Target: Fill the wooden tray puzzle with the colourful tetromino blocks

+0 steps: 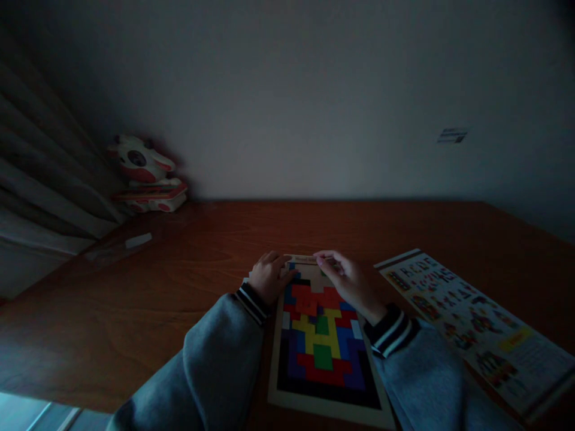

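In the head view, a wooden block puzzle board (330, 408) with a pale frame lies on the table before me. Red, yellow, green, blue and purple pieces sit in it, such as a green piece (323, 357). A red piece (306, 301) near the top appears to lie over others. My left hand (268, 277) rests at the board's upper left, thumb and forefinger apart by a blue piece. My right hand (345, 280) is over the upper right corner, fingers bent together in a pinch. Whatever lies between those fingertips is too dark to make out.
A printed sheet (471, 329) with colourful pictures lies to the right on the brown table (202, 263). At the back left stands a white and red toy (144, 170) beside a curtain (40, 161). A small white strip (138, 240) lies nearby.
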Tool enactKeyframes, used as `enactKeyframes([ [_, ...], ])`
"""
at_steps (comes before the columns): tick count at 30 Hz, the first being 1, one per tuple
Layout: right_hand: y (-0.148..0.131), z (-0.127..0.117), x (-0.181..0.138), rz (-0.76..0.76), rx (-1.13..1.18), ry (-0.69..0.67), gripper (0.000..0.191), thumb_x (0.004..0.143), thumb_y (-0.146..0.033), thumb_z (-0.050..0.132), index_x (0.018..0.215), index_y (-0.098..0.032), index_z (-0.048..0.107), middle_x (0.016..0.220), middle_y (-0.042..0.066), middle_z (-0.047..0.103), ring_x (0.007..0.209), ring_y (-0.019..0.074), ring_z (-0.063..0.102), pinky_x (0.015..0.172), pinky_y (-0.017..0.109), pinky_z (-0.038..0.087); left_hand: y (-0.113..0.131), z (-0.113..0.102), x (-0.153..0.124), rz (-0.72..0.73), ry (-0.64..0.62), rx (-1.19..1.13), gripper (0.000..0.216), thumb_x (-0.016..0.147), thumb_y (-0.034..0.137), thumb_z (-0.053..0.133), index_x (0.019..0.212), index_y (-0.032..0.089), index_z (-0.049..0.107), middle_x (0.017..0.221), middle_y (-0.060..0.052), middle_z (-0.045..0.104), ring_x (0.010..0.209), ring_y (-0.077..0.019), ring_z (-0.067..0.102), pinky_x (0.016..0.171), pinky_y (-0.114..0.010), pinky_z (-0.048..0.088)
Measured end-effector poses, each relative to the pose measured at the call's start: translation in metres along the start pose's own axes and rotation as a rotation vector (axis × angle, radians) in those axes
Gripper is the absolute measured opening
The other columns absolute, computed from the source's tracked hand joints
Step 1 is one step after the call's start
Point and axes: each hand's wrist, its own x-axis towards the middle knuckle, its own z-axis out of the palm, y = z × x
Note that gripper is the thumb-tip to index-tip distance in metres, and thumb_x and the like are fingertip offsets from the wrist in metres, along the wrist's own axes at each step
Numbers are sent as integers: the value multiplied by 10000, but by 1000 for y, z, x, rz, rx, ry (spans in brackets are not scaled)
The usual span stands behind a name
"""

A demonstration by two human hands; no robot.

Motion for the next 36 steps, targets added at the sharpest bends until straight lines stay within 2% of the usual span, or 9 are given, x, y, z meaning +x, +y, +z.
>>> enactKeyframes([
  [5,2,0,0,10,-5,-3,297,921,-511,555,1021,-261,679,982,53,726,866,194,665,742,323,522,0,-9,-1,313,-74,-15,251,928,209,511,1056,188,726,1029,-89,747,841,-215,652,804,-357,528],
  [11,5,-2,0,7,-19,-35,302,928,-528,537,1032,-280,675,1034,59,728,913,208,671,762,340,541,-4,-17,-2,327,-183,13,260,938,265,501,1001,209,748,951,-89,764,772,-209,647,763,-355,531],
  [16,0,-2,-1,-20,-48,-26,282,928,-502,543,1009,-265,672,982,57,732,872,200,678,737,335,544,2,-15,1,53,-63,-242,279,938,360,529,901,193,749,890,-93,753,818,-215,656,831,-361,516],
  [19,-8,0,-3,-73,-80,-50,263,924,-477,560,995,-255,682,946,50,737,834,193,674,719,332,541,9,-6,5,-268,-16,-627,439,1013,464,365,1150,198,686,1026,-97,740,844,-202,671,767,-333,531],
  [21,-14,3,-6,-100,-87,-82,246,915,-464,586,997,-258,692,952,44,737,803,180,662,697,317,534,13,0,7,-364,-58,-792,528,1043,487,219,1301,226,599,1062,-98,737,815,-192,687,723,-333,538],
  [28,-16,17,-13,-93,-45,-175,279,869,-482,661,1028,-255,696,860,15,714,666,151,591,585,283,473,34,-4,4,-418,-202,-1158,753,1002,572,-45,1424,252,490,1288,-117,659,1230,-243,598,961,-437,497],
  [31,-13,17,-12,-113,-59,-165,226,876,-453,659,982,-257,695,829,6,697,649,148,573,571,281,461,42,-7,3,-451,-284,-1229,781,997,560,-81,1438,238,478,1268,-117,665,1269,-233,569,1014,-440,467],
  [34,-12,15,-10,-103,-27,-159,193,889,-434,643,946,-253,679,874,17,709,696,156,609,609,289,489,40,-2,3,-434,-271,-1276,698,1022,564,24,1420,233,492,1256,-120,667,1193,-241,617,987,-443,493],
  [36,-10,14,-9,-79,15,-152,200,885,-441,645,941,-251,662,875,20,711,749,167,643,655,297,517,34,1,3,-394,-204,-1253,564,1027,567,243,1378,226,523,1281,-124,653,1157,-250,631,953,-430,520],
])
